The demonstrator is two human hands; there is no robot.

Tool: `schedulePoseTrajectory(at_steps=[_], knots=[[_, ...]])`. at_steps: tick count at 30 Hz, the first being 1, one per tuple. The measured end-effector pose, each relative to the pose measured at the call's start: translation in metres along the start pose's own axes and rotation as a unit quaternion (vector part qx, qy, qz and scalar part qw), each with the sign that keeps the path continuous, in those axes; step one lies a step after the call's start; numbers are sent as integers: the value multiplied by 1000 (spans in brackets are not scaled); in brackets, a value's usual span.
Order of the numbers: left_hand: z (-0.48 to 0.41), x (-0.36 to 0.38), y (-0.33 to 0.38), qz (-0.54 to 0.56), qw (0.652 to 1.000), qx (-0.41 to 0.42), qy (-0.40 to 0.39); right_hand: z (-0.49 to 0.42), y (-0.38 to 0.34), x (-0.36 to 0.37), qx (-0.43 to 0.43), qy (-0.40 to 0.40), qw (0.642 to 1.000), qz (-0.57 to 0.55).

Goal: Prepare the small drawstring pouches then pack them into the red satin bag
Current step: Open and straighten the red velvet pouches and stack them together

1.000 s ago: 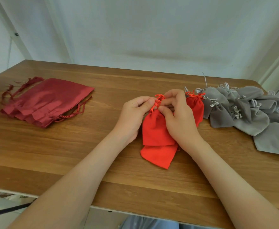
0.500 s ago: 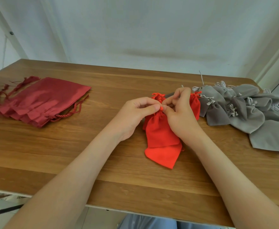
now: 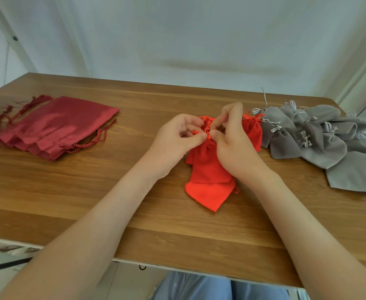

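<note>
Left hand [image 3: 177, 139]: pinching the drawstring [image 3: 207, 128], I judge for tightening.
Right hand [image 3: 231, 148]: pinching it too, palm steadying my red pouch [image 3: 208, 172].

The right hand [image 3: 236, 148] covers the neck and right side of the top red pouch [image 3: 208, 167]. The red drawstring [image 3: 207, 126] at its fingertips is too small to tell whether it is knotted. Another red pouch [image 3: 252, 133] shows only partly behind that hand. The grey pouch pile [image 3: 320, 146] runs off the right edge. The number of stacked dark red satin bags [image 3: 56, 126] cannot be told.
</note>
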State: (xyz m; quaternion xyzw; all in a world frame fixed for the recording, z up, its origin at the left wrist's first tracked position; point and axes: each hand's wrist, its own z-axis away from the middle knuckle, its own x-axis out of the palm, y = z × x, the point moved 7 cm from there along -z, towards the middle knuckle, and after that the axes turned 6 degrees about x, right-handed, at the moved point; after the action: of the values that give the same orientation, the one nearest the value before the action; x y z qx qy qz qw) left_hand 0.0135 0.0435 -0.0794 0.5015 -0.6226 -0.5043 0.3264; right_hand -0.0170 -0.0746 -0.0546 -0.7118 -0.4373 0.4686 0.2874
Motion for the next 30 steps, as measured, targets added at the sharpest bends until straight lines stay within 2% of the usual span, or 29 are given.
schedulePoseTrajectory(at_steps=[2, 4, 8, 12, 15, 17, 20, 25, 27, 30], knots=[[0, -1, 5, -76, 996, 43, 5, 1, -4, 1, -20, 0, 999, 24], [1, 2, 10, -190, 978, 85, -4, 2, -4, 3, -28, -1, 998, 55], [6, 10, 21, -386, 898, 208, 22, 1, 0, 9, -23, -8, 997, 69], [15, 14, 32, -468, 815, 330, 82, -3, 11, 11, 58, -8, 998, 7], [19, 13, 38, -473, 785, 387, 101, -3, 18, 14, 115, -9, 992, -41], [20, 12, 39, -463, 784, 401, 102, -1, 21, 18, 139, -33, 984, -103], [22, 13, 40, -452, 782, 416, 102, 1, 28, 21, 188, -55, 954, -226], [23, 15, 41, -442, 784, 429, 75, 1, 34, 16, 231, -64, 940, -244], [21, 14, 38, -426, 807, 403, 69, 2, 35, 15, 240, -61, 933, -260], [13, 1, 31, -370, 867, 316, 106, 3, 36, 15, 245, -45, 931, -268]])
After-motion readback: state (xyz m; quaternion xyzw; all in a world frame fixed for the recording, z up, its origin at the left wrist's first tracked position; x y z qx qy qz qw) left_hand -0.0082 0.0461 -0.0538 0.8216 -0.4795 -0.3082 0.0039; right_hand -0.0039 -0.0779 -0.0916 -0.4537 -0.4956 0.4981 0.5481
